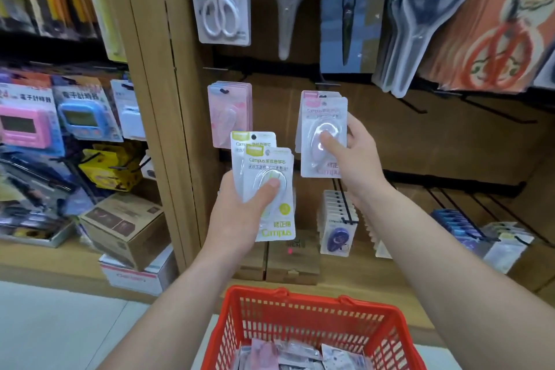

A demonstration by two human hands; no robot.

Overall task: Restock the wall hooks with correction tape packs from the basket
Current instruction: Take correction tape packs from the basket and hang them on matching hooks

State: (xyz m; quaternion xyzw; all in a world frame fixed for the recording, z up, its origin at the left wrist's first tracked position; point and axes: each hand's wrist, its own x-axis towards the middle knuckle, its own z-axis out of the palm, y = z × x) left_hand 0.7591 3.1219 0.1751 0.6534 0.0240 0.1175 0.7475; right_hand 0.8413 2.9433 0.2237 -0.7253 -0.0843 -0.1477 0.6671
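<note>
Shop wall panel (390, 141), hooks (412, 106) in rows. Left hand (240, 213) clamps two green packs (271, 165), thumb on blister: reserve stock held close. Right hand (357, 156) pinches pink pack (324, 117) raised against matching hung packs (310, 95), likely for threading hang-hole. Basket (303, 300) below holds more packs (300, 354).

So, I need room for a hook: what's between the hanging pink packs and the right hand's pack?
Head view: only bare brown panel between the pink packs and the pack in the right hand.

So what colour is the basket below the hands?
The basket is red, with lattice walls; the head view shows it best.
</note>
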